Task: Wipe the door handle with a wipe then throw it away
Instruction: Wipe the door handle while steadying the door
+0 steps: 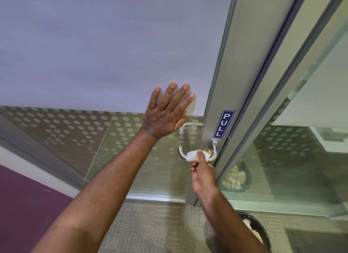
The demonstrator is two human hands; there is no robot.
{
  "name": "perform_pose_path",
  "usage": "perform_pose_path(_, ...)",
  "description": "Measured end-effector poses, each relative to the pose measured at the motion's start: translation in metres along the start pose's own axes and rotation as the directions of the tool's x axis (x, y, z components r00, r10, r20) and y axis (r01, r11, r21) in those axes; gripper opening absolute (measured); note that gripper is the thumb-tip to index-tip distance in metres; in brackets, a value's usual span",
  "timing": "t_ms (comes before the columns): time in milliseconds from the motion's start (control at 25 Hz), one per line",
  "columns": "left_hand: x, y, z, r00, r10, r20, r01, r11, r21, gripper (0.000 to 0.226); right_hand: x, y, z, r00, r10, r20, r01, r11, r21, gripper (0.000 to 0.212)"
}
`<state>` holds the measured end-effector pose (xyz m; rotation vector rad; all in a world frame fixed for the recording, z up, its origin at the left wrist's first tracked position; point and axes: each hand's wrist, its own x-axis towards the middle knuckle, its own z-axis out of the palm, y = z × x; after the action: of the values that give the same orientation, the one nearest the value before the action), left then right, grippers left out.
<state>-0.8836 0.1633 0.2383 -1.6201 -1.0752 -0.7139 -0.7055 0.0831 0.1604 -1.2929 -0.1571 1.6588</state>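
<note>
In the centre of the frame we had our left hand (165, 114) pressed flat against the frosted glass door (94, 54), fingers spread wide and holding nothing. We judged its job was to steady the door so it would not swing while the handle was rubbed.

Just right of that, lower down, the wipe (194, 155) was wrapped over the horizontal bar of the metal door handle (213, 154), which curves out from the aluminium door frame (216, 102). Our right hand (202, 174) came up from below and pinched the wipe closed around the bar between thumb and fingers, so the cloth could slide along the metal. The wipe looked white at its left end and brownish towards the right (dirt or shadow, we could not tell).

Above the handle, a blue PULL sign (224, 124) sat on the frame.

At the lower right edge of the frame stood a dark waste bin (263, 234) on the carpeted floor (150, 224), with crumpled pale paper already in it. It lay close below our right arm, handy for dropping the wipe. We judged the wiping was under way and the throwing away not yet done.
</note>
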Motion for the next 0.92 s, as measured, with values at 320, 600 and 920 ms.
perform_pose_path(320, -0.002, 0.0, 0.003, 1.0, -0.002, 0.011, 0.002, 1.0, -0.004, 0.077, 0.011, -0.028, -0.024, 1.0, -0.012, 0.002, 0.012, 0.997, 0.072, 0.022)
perform_pose_path(600, -0.001, 0.0, 0.001, 1.0, -0.012, 0.024, 0.012, 1.0, -0.015, 0.076, 0.013, -0.032, -0.025, 0.999, -0.034, 0.001, 0.033, 0.995, 0.098, 0.01)
perform_pose_path(920, -0.001, 0.003, -0.007, 0.994, -0.035, 0.105, 0.04, 0.998, -0.045, 0.077, 0.026, -0.03, -0.032, 0.865, -0.5, -0.038, 0.49, 0.859, -0.147, 0.01)
